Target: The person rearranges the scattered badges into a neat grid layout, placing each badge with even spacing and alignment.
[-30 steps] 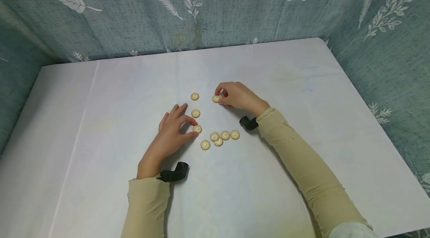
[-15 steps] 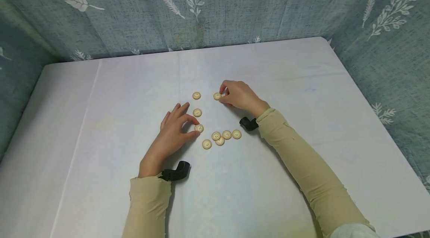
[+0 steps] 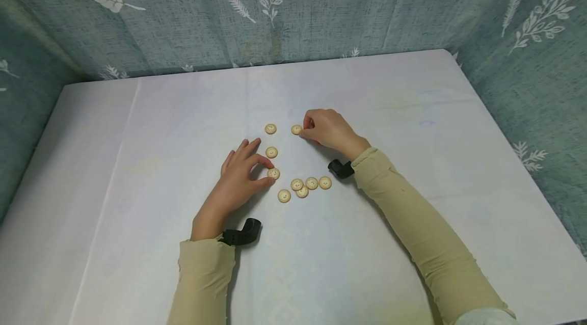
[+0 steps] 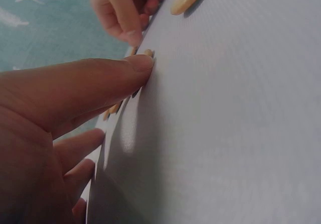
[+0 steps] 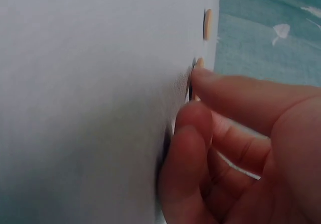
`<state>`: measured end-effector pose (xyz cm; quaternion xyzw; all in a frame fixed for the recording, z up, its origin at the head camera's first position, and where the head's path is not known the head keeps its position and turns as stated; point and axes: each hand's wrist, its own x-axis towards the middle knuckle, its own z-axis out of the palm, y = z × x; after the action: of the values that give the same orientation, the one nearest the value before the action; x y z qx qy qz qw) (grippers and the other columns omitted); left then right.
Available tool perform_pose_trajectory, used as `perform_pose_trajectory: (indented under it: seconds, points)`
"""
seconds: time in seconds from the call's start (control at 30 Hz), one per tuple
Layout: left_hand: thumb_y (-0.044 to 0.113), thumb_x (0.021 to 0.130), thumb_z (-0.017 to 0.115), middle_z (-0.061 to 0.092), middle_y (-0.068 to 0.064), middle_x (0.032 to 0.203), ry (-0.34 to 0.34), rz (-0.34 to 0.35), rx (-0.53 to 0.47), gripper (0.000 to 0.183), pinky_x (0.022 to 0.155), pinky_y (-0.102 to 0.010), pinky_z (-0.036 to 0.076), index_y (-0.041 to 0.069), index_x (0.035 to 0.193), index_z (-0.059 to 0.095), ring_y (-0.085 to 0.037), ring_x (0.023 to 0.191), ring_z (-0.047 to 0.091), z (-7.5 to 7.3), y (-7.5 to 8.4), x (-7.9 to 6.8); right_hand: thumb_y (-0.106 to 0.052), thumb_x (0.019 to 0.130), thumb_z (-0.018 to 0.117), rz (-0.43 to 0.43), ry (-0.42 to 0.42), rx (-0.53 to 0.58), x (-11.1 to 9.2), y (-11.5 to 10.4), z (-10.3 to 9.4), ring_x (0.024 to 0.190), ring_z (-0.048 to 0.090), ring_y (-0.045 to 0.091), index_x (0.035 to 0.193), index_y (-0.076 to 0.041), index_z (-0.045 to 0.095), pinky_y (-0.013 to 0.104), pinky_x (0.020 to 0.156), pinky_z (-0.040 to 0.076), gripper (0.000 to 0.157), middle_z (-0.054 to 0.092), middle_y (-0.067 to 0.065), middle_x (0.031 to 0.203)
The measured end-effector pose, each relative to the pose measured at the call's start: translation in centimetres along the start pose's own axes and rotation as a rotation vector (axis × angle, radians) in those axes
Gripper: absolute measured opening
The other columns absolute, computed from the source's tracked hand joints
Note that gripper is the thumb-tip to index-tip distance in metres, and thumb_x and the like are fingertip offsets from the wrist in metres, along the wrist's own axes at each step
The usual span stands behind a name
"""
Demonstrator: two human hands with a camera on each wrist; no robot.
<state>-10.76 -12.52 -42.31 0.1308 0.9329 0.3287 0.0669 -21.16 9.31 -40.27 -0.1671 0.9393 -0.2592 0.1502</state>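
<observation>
Pale wooden buttons lie on the white table. My left hand (image 3: 238, 178) has its thumb and index finger at opposite edges of one button (image 3: 273, 173), its other fingers spread. In the left wrist view the thumb (image 4: 115, 76) covers most of that button. My right hand (image 3: 331, 130) holds another button (image 3: 296, 130) at its right edge between thumb and curled index finger. In the right wrist view, the thumb partly hides this button (image 5: 199, 63). Left of it lies a button (image 3: 270, 129), with a second button (image 3: 271, 152) below, just above my left fingertips.
Nearer the person, a loose button (image 3: 284, 196) lies left of a small row. There one button (image 3: 297, 184) overlaps another button (image 3: 302, 192), and two more stretch rightward to the end button (image 3: 325, 183). A green leaf-patterned curtain (image 3: 183, 24) borders the white table (image 3: 390, 243).
The right hand's button has slid slightly leftward and away from the person, and the right index finger has drawn back from its far edge. The left hand keeps its place; the view has shifted slightly.
</observation>
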Motion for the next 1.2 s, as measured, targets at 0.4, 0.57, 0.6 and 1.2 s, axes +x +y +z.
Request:
perform_pose_trajectory:
  seconds: [0.4, 0.57, 0.6, 1.2]
  points:
    - [0.029, 0.075, 0.071, 0.024, -0.007, 0.145, 0.005, -0.01, 0.005, 0.021, 0.105, -0.045, -0.001, 0.021, 0.09, 0.06, -0.022, 0.135, 0.004, -0.19, 0.16, -0.09, -0.029, 0.081, 0.063, -0.008, 0.015, 0.0, 0.35, 0.06, 0.19, 0.053, 0.05, 0.017, 0.08, -0.013, 0.056, 0.028, 0.056, 0.036, 0.017, 0.054, 0.003, 0.056]
    - [0.029, 0.075, 0.071, 0.024, -0.007, 0.145, 0.0, -0.013, 0.002, 0.02, 0.105, -0.045, -0.001, 0.021, 0.09, 0.06, -0.022, 0.135, 0.004, -0.3, 0.2, -0.11, -0.028, 0.082, 0.063, -0.002, 0.022, 0.001, 0.38, -0.05, 0.2, 0.053, 0.05, 0.017, 0.08, -0.013, 0.056, 0.028, 0.055, 0.036, 0.017, 0.054, 0.003, 0.058]
    - [0.029, 0.075, 0.071, 0.024, -0.007, 0.145, -0.001, -0.014, 0.002, 0.02, 0.105, -0.045, -0.001, 0.021, 0.09, 0.06, -0.022, 0.135, 0.004, -0.31, 0.2, -0.12, -0.028, 0.082, 0.063, 0.001, 0.024, 0.0, 0.37, -0.09, 0.22, 0.053, 0.05, 0.017, 0.08, -0.013, 0.056, 0.028, 0.055, 0.036, 0.018, 0.054, 0.003, 0.059]
    - [0.03, 0.075, 0.07, 0.024, -0.004, 0.145, 0.008, -0.009, -0.003, 0.02, 0.105, -0.043, -0.002, 0.023, 0.091, 0.059, -0.02, 0.135, 0.004, -0.18, -0.13, -0.22, -0.035, 0.084, 0.06, -0.001, 0.038, -0.074, 0.2, -0.44, 0.65, 0.061, 0.045, 0.018, 0.064, -0.012, 0.057, 0.027, 0.054, 0.033, 0.031, 0.052, 0.002, 0.065]
